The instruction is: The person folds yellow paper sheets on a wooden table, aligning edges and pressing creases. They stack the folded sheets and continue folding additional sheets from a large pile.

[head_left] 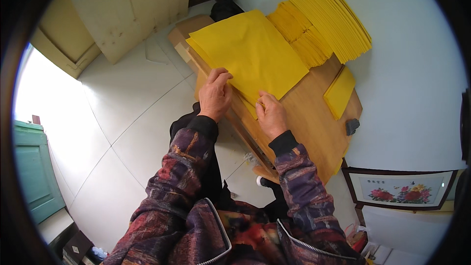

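Note:
A large yellow sheet (250,51) lies over the left part of a wooden table, with a second yellow layer showing beneath its left and near edges. My left hand (214,95) is at the sheet's near edge, fingers curled and closed on it. To its right, my right hand (273,116) pinches the near corner, where the layers are slightly lifted. The fingertips partly hide both holds. Whether the sheet is paper or cloth, I cannot tell.
Tall stacks of folded yellow sheets (331,19) stand at the table's back, against the wall. Farther right on the wooden table (309,118) are a folded yellow piece (339,92) and a small dark block (352,126). A framed flower picture (402,189) stands at right.

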The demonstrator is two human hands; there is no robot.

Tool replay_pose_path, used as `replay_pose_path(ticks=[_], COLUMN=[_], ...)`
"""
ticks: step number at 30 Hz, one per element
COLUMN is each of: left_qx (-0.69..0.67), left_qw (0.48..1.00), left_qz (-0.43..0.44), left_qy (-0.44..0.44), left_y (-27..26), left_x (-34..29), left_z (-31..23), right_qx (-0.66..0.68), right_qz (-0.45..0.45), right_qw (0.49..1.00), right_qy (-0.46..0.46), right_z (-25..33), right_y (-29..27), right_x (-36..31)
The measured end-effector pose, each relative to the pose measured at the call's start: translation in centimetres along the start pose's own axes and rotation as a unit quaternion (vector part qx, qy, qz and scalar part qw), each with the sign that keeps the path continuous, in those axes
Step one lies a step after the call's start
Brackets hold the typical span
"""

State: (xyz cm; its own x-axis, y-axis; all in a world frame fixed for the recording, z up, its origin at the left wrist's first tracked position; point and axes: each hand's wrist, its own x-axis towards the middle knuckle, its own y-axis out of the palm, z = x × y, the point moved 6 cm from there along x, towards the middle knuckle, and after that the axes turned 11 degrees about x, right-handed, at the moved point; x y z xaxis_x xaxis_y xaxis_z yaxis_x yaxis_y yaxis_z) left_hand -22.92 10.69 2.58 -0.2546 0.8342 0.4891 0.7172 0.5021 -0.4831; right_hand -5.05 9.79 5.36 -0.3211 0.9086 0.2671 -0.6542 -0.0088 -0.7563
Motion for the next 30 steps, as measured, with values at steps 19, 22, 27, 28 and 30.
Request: replay_pose_path(ticks=[19, 22, 27, 28, 30], left_qx=[-0.137, -0.138, -0.128, -0.129, -0.124], left_qw=[0.943, 0.945, 0.941, 0.939, 0.939], left_qz=[0.301, 0.297, 0.312, 0.318, 0.321], left_qy=[0.027, 0.024, 0.007, -0.001, -0.008], left_y=[4.0, 3.9, 3.9, 3.9, 3.7], left_x=[3.3, 3.3, 3.2, 3.1, 3.0], left_z=[-0.4, -0.4, -0.6, -0.6, -0.6], right_qx=[0.217, 0.24, 0.229, 0.232, 0.25], right_qz=[0.001, 0.023, 0.006, 0.004, 0.0], right_qw=[0.958, 0.942, 0.951, 0.95, 0.944], right_qy=[0.188, 0.232, 0.208, 0.209, 0.215], right_z=[-4.1, -4.3, -3.9, -4.0, -4.2], right_y=[-0.9, -0.9, -1.0, -0.9, -0.7], right_x=[0.7, 0.4, 0.4, 0.4, 0.4])
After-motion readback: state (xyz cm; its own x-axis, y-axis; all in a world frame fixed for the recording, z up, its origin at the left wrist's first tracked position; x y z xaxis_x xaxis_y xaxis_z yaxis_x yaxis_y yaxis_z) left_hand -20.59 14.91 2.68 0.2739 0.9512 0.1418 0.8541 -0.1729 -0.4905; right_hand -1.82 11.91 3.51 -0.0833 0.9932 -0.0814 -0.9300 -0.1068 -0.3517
